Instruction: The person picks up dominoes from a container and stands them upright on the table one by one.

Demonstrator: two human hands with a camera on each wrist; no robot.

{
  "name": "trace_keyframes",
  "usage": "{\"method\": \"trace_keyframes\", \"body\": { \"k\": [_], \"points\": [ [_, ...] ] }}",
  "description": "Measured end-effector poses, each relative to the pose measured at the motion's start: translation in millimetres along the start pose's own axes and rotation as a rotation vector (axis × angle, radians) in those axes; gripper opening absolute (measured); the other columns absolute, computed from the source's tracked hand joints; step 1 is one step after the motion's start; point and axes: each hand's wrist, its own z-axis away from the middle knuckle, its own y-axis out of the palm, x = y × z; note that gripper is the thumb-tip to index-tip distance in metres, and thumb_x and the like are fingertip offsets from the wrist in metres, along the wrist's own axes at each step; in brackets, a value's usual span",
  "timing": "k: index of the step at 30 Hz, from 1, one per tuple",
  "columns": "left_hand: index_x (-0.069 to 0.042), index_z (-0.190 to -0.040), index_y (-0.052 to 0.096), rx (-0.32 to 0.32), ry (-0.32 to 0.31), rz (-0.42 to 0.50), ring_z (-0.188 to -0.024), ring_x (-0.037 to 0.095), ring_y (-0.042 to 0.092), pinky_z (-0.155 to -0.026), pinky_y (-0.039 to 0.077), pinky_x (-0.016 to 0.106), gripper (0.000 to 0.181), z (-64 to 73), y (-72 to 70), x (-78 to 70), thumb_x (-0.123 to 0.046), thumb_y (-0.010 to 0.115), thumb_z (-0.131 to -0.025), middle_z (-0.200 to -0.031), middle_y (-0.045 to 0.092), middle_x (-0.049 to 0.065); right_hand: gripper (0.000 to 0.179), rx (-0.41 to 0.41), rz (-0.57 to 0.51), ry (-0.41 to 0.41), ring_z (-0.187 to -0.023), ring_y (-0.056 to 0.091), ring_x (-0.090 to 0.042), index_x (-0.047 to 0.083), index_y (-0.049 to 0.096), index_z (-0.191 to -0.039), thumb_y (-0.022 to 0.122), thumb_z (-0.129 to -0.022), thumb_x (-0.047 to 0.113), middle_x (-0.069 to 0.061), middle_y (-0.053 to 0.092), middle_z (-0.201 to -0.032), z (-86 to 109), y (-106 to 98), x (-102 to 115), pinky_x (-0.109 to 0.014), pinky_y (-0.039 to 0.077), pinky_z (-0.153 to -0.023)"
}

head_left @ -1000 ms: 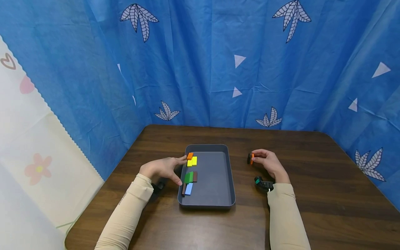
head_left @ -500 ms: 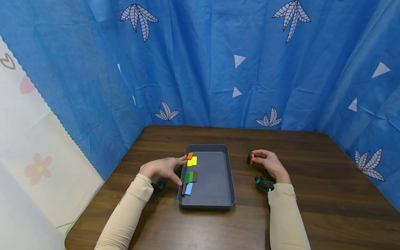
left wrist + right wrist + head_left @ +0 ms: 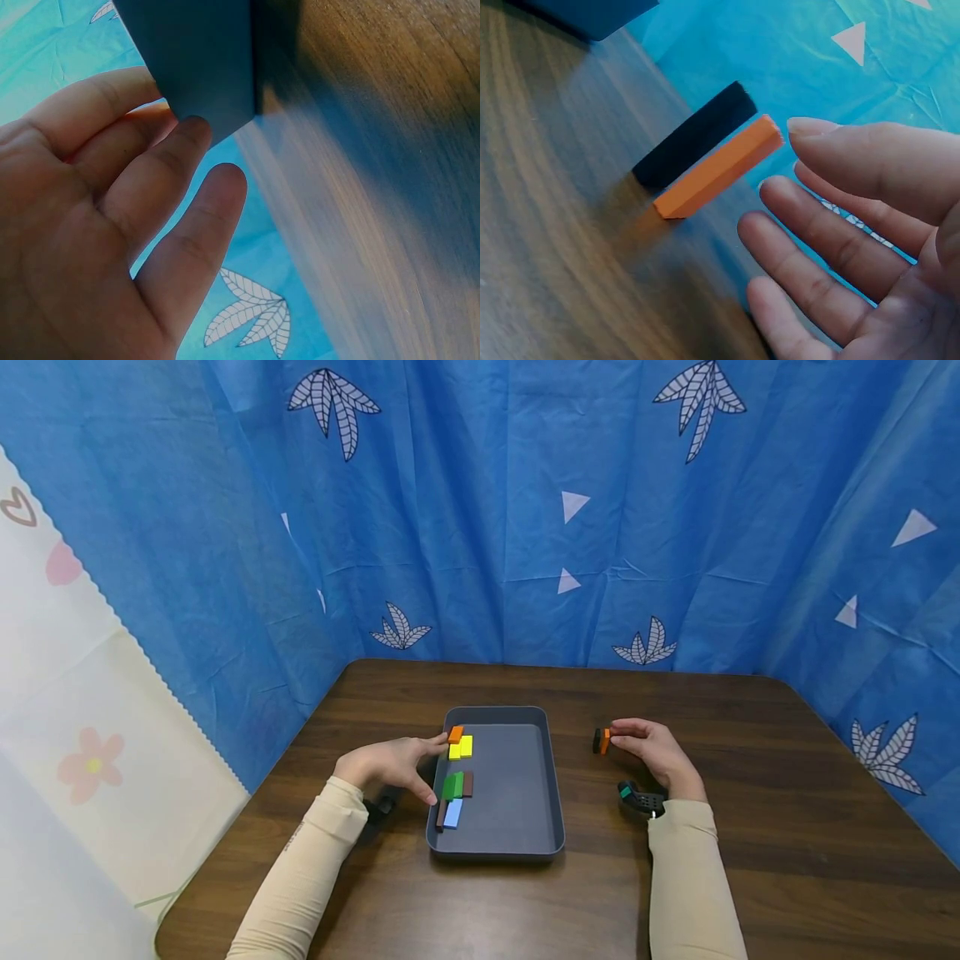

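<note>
An orange domino-like block point(image 3: 605, 742) stands on end on the table beside a black one point(image 3: 597, 741), with a narrow gap between them in the right wrist view. My right hand point(image 3: 660, 756) is just to their right, fingers spread and holding nothing; its thumb tip is close to the orange block point(image 3: 720, 169), seemingly apart from it. At the left side of a grey tray point(image 3: 517, 793), my left hand point(image 3: 390, 764) rests its relaxed fingertips against the wall. The left wrist view shows these fingers on the tray's outer side point(image 3: 202, 67).
Along the tray's left side lie several blocks: an orange one point(image 3: 456, 735), yellow ones point(image 3: 467, 746), green ones point(image 3: 452, 787), a light blue one point(image 3: 453, 814) and brown ones point(image 3: 468, 784). A blue curtain point(image 3: 480, 527) hangs behind the wooden table point(image 3: 750, 760).
My right hand has let go of the orange block and drawn slightly to the right. The block stays standing beside the black one. The left hand and tray have not moved.
</note>
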Motion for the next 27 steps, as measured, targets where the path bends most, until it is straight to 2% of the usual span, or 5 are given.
{"method": "trace_keyframes", "body": {
  "k": [5, 12, 19, 23, 27],
  "points": [
    [-0.015, -0.158, 0.032, 0.001, -0.006, -0.001, -0.151, 0.034, 0.028, -0.117, 0.034, 0.057, 0.103, -0.9, 0.5, 0.7, -0.037, 0.088, -0.075, -0.169, 0.015, 0.002, 0.054, -0.005, -0.023, 0.017, -0.098, 0.059, 0.004, -0.006, 0.047, -0.143, 0.064, -0.099, 0.02, -0.024, 0.051, -0.143, 4.7, -4.3, 5.5, -0.021, 0.051, -0.1],
    [-0.014, -0.157, 0.033, 0.001, 0.003, -0.02, -0.151, 0.034, 0.029, -0.117, 0.035, 0.055, 0.101, -0.6, 0.2, 0.9, -0.037, 0.087, -0.076, -0.169, 0.016, 0.004, 0.061, -0.03, -0.084, 0.001, -0.107, 0.057, 0.005, -0.003, 0.042, -0.148, 0.062, -0.1, 0.03, -0.013, 0.052, -0.145, 10.6, -10.4, 22.2, -0.04, 0.036, -0.117],
    [-0.014, -0.158, 0.032, -0.001, 0.008, -0.013, -0.151, 0.034, 0.03, -0.117, 0.034, 0.056, 0.102, 1.4, 0.4, 1.2, -0.037, 0.088, -0.075, -0.169, 0.017, 0.004, 0.059, -0.026, -0.09, -0.105, -0.117, 0.06, -0.003, -0.001, 0.047, -0.144, 0.064, -0.099, 0.033, 0.017, 0.062, -0.117, 12.0, -4.0, 50.6, -0.021, 0.045, -0.108],
    [-0.014, -0.157, 0.033, -0.006, 0.01, -0.012, -0.151, 0.034, 0.03, -0.118, 0.034, 0.055, 0.103, 2.2, 0.6, 1.4, -0.037, 0.088, -0.074, -0.169, 0.017, 0.004, 0.056, -0.004, -0.098, -0.189, -0.11, 0.061, 0.002, -0.005, 0.049, -0.142, 0.065, -0.099, 0.028, 0.019, 0.065, -0.112, 12.0, 9.0, 70.0, -0.011, 0.047, -0.097],
    [-0.014, -0.157, 0.033, -0.006, 0.009, -0.014, -0.15, 0.034, 0.03, -0.117, 0.034, 0.056, 0.102, 1.9, 0.1, 0.8, -0.037, 0.088, -0.075, -0.169, 0.018, 0.003, 0.051, 0.025, -0.11, -0.259, -0.107, 0.062, 0.001, -0.007, 0.052, -0.138, 0.065, -0.098, 0.021, 0.019, 0.066, -0.11, 11.7, 23.3, 88.0, -0.01, 0.048, -0.093]
  ]
}}
